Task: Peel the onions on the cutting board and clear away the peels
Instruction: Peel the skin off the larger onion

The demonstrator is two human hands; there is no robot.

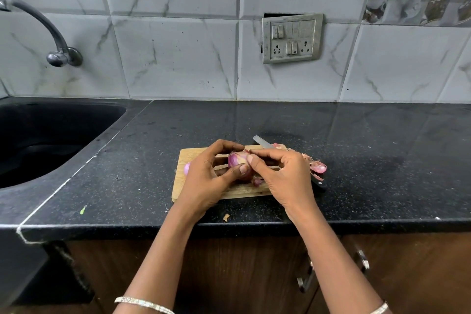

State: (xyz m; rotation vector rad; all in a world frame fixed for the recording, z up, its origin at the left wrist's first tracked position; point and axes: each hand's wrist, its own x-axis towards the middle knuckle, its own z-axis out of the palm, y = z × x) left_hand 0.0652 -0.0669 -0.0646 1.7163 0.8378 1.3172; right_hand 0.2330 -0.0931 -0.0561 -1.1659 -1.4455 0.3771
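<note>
Over the cutting board (201,192), my left hand (204,181) grips the onion (237,160); my right hand (283,178) pinches its skin

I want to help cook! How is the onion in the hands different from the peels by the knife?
The onion is round and solid; the peels are thin, curled scraps. The left hand and right hand hold the onion; the peels lie loose by the cutting board. Both are purple-pink.

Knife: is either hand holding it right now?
No, the knife lies flat past the right hand, which with the left hand grips the onion.
</note>
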